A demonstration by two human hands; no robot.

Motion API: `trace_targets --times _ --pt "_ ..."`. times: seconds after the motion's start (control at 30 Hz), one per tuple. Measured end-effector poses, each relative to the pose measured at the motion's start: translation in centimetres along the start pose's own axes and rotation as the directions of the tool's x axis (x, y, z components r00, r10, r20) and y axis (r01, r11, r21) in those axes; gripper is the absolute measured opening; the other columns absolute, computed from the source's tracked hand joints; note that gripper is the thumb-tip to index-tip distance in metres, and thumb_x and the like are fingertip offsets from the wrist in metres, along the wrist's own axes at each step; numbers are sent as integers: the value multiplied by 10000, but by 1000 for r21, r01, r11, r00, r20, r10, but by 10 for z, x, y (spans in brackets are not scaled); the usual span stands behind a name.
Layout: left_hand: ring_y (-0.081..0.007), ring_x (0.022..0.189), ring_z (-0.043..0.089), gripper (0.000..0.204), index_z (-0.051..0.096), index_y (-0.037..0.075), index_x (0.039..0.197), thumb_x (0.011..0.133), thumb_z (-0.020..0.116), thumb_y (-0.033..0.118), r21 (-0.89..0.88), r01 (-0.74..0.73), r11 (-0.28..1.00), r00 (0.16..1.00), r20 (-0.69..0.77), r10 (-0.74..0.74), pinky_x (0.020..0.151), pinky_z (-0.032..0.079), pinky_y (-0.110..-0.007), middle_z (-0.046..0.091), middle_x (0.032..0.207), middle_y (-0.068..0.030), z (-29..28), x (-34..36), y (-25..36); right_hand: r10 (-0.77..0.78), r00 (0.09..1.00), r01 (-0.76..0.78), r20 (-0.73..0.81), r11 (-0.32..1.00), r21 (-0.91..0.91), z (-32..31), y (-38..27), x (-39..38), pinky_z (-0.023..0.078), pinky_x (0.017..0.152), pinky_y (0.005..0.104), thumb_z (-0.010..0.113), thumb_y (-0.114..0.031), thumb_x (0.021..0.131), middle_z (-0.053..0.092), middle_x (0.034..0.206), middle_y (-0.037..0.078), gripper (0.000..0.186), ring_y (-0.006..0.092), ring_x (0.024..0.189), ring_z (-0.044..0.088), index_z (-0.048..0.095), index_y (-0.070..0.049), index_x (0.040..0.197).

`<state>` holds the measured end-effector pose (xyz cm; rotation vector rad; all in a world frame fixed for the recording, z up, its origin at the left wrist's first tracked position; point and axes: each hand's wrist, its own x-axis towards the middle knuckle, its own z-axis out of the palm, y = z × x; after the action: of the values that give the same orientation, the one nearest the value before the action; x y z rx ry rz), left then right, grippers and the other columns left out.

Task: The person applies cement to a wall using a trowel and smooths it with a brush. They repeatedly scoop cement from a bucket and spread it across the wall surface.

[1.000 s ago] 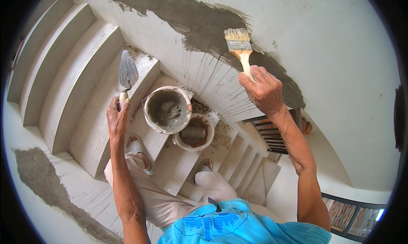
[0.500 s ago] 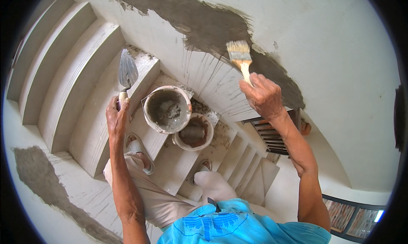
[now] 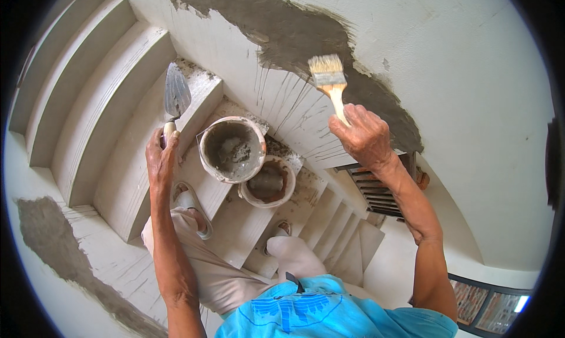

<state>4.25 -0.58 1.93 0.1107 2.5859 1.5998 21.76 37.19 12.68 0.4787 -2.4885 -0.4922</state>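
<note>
My left hand (image 3: 161, 160) is closed round the handle of a pointed trowel (image 3: 177, 92), blade upward, with grey smears near its base. In my right hand (image 3: 366, 133) is a flat paintbrush (image 3: 329, 79) with pale bristles and a wooden handle. The brush is in front of a band of wet grey mortar (image 3: 306, 35) on the white wall; whether its bristles touch the wall I cannot tell. Between my hands stands a bucket (image 3: 263, 139) with grey mix inside. A second bucket (image 3: 292, 191), holding murky liquid, sits beside it.
Pale curved steps (image 3: 109, 102) climb at the left, and narrower steps (image 3: 335, 226) lie at the right of my feet. Another grey mortar patch (image 3: 59, 244) marks the low wall at left. A dark slatted rack (image 3: 376, 191) stands beyond my right forearm. Splashes streak the wall's lower part.
The paintbrush has shifted slightly left in my right hand, its bristles now facing more upward. My left hand and the trowel have barely moved.
</note>
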Motion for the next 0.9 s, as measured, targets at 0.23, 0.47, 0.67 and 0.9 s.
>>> trace_targets --times 0.23,0.47,0.67,0.9 --pt "-148 687 577 406 659 -32 1134 938 704 320 21 -76 997 997 6 76 576 486 -326 607 836 -78 0 1 -7 -128 987 140 95 981 -136 -2 20 41 489 528 237 667 -123 865 616 880 33 77 116 760 605 601 -119 824" --pt "-155 715 579 424 652 -30 1147 928 719 326 33 -6 999 999 47 4 645 495 -334 604 835 -76 -5 -3 10 -112 955 119 276 993 -9 -40 16 -9 449 521 297 657 -117 840 544 837 47 61 172 739 561 597 -127 842" --pt "-130 756 559 306 634 9 1158 973 685 247 -119 -277 954 946 140 292 689 476 -296 613 866 -70 17 -21 22 79 970 -151 229 936 318 -54 -40 -71 521 546 332 718 -72 765 565 853 65 161 201 777 618 672 -138 904" --pt "-313 918 681 387 568 28 1274 948 710 181 -129 -410 903 884 187 429 834 523 -413 684 1021 -185 93 -47 49 380 796 -596 472 628 500 -38 -135 -189 508 549 394 755 -38 755 545 824 68 184 262 734 642 704 -137 901"
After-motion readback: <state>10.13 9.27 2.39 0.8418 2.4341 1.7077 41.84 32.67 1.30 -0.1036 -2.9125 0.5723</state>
